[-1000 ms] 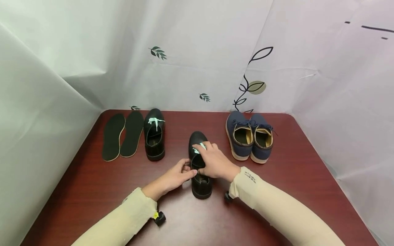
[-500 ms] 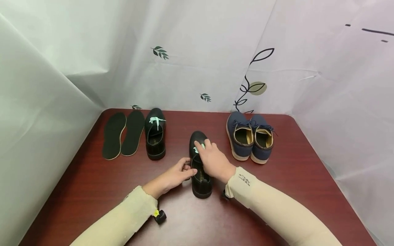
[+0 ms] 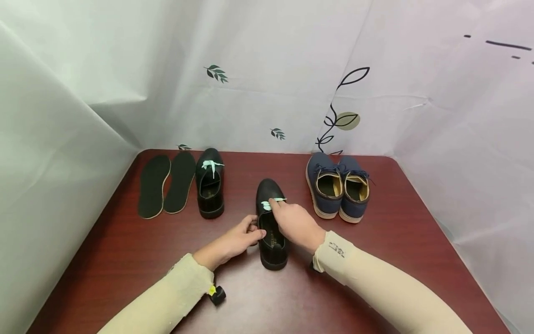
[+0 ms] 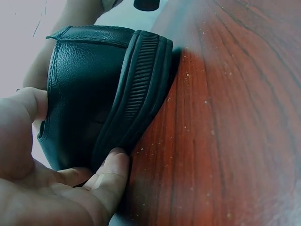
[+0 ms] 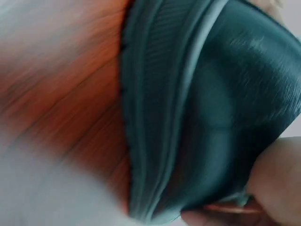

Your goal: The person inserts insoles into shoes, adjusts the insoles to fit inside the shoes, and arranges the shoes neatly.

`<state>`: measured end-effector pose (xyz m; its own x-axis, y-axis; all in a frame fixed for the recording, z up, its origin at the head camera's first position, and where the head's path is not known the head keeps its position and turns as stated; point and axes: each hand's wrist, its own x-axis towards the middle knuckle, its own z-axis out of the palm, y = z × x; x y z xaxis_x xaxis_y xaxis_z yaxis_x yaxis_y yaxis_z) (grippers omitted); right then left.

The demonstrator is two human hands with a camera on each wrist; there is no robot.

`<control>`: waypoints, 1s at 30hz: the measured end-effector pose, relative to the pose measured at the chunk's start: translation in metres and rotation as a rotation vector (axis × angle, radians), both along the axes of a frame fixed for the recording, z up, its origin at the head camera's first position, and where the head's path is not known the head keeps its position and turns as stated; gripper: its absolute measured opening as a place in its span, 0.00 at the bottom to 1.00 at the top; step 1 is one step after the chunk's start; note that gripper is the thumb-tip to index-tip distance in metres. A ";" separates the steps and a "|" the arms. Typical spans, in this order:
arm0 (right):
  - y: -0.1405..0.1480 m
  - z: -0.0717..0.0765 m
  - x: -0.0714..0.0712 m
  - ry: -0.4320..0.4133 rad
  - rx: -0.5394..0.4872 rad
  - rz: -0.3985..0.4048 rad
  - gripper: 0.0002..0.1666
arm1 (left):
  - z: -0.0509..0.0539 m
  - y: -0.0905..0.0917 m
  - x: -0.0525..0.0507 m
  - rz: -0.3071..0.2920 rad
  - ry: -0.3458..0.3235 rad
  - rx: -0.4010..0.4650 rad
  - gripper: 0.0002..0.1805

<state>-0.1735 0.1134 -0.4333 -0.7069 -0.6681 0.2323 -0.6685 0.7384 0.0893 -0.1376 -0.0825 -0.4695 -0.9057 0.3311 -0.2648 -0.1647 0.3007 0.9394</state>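
A black leather shoe point(image 3: 269, 190) with pale mint laces point(image 3: 267, 205) stands on the table, its toe pointing away from me. My left hand point(image 3: 235, 236) holds its left side. In the left wrist view, the thumb point(image 4: 35, 101) lies at the collar and curled fingers point(image 4: 113, 169) touch low by the sole. My right hand point(image 3: 298, 225) is over the shoe's right side, with fingertips at the laces. In the blurred right wrist view, fingers point(image 5: 277, 179) lie beside the shoe upper point(image 5: 254, 70); whether they pinch the lace is hidden.
Left of this shoe stands its matching black shoe point(image 3: 210, 197), next to two dark insoles point(image 3: 153, 188) point(image 3: 181, 183). A pair of navy shoes point(image 3: 327, 202) point(image 3: 354, 206) stands on the right. White printed sheeting point(image 3: 250, 106) encloses the reddish-brown table point(image 3: 125, 269).
My right hand has slid slightly back and to the right, exposing more of the laces and the shoe's opening. The left hand and the shoe have stayed nearly still.
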 end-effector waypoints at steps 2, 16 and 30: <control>0.006 -0.003 -0.003 -0.023 -0.050 0.021 0.25 | -0.001 0.001 0.000 -0.001 0.001 -0.004 0.32; 0.025 -0.024 -0.014 -0.282 -0.358 0.029 0.23 | -0.003 0.002 0.002 -0.021 0.019 0.016 0.33; 0.033 -0.032 -0.017 -0.374 -0.438 -0.026 0.24 | 0.002 0.002 0.004 0.004 0.042 -0.037 0.34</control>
<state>-0.1900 0.1464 -0.4650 -0.8089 -0.5473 0.2149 -0.5772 0.6695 -0.4675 -0.1335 -0.0810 -0.4671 -0.9177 0.3176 -0.2386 -0.1268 0.3349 0.9337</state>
